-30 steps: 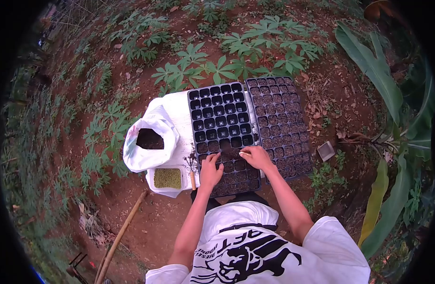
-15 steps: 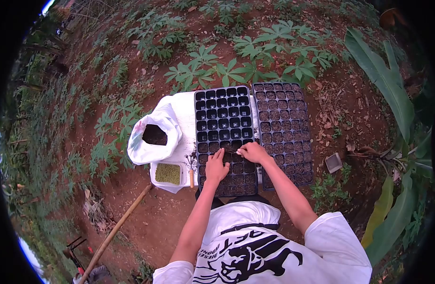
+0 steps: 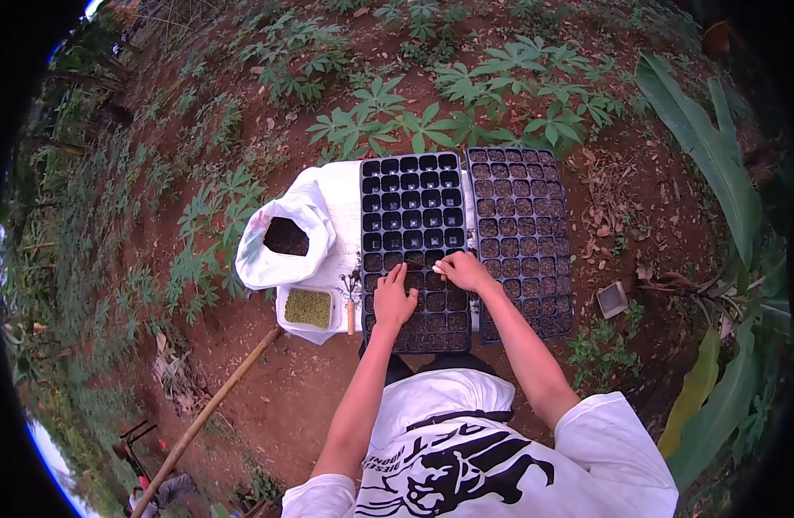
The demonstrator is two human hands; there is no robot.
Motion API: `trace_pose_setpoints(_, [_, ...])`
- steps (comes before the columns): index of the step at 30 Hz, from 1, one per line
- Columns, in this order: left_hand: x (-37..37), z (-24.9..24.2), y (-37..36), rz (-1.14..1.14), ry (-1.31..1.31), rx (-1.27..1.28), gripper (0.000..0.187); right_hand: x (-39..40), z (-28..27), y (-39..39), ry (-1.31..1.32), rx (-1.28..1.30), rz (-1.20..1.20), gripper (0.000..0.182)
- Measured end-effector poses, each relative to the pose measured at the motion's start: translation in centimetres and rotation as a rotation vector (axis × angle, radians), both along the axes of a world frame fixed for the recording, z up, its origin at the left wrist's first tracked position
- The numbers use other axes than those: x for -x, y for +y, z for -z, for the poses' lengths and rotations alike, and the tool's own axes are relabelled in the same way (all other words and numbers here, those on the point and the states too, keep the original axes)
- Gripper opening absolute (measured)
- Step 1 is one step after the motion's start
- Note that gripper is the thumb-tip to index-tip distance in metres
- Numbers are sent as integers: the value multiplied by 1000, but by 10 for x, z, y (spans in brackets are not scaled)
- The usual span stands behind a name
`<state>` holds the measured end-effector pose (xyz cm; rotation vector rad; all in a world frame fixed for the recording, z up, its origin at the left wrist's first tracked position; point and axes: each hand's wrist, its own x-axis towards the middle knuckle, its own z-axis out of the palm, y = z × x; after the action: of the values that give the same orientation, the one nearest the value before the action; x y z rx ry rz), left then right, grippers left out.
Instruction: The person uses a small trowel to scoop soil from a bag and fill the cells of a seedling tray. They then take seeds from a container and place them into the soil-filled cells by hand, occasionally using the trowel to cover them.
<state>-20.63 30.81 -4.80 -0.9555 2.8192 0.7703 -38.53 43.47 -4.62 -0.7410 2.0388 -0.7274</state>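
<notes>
Left hand [image 3: 393, 302]: flat, fingers spread, pressing on the soil-filled cells at the near end of the seed tray [image 3: 414, 207].
Right hand [image 3: 464, 271]: fingers drawn together, tips on the soil just beyond the left hand; whether it holds anything I cannot tell.
Seed tray: under both hands; near rows hold dark soil, far rows are empty.
Second tray [image 3: 518, 216]: just right of the right hand, every cell filled with soil.
Tub [image 3: 308, 307]: left of the left hand, holding green grains.
White bag [image 3: 280, 246]: beyond the tub, open, dark soil inside.
</notes>
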Motion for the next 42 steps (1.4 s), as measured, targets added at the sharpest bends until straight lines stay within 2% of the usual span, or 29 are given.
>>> trace_pose_setpoints(4, [-11,-2,1,-34,12,-19,62,-14,-6,0,265,-8,-26,29])
trace_pose_setpoints(7, [-24,-5,1,-71,42,-30,59,-28,-10,3,255,87,101,27])
trace_pose_setpoints(10, [-38,-8,2,-104,90,-51,55,-48,-3,3,416,31,189,26])
trace_pose_setpoints(15, [-58,-13,0,-130,159,-100,49,-77,8,-5,378,155,289,24])
trace_pose_setpoints(21, [-89,-34,-20,-195,254,-111,42,-98,13,-16,423,121,352,24])
trace_pose_setpoints(23, [-100,-42,-29,-266,266,-183,40,-102,11,-17,441,57,342,23])
trace_pose_setpoints(27, [-123,-41,-70,-345,398,-265,30,-109,17,-15,495,110,390,23])
trace_pose_setpoints(30, [-144,-58,-104,-491,478,-332,19,-120,5,-15,453,134,465,26])
trace_pose_setpoints(32, [-160,-64,-133,-659,407,-461,23,-128,-5,-20,337,143,461,30])
trace_pose_setpoints(34, [-177,-63,-159,-783,364,-446,26,-139,-25,-38,-31,197,581,31])
trace_pose_setpoints(35, [-185,-61,-171,-842,342,-440,27,-143,-36,-50,-48,213,568,31])
trace_pose_setpoints(37, [-201,-45,-189,-869,454,-375,26,-153,-51,-76,-85,233,553,31])
trace_pose_setpoints(38, [-208,-36,-196,-879,506,-343,26,-155,-52,-91,7,248,486,31])
trace_pose_setpoints(39, [-214,-34,-202,-879,603,-402,26,-155,-52,-108,97,260,418,30])
trace_pose_setpoints(40, [-218,-35,-210,-872,592,-434,30,-155,-52,-125,186,268,348,29])
trace_pose_setpoints(42, [-223,-36,-224,-882,641,-537,38,-159,-74,-169,160,213,279,31])
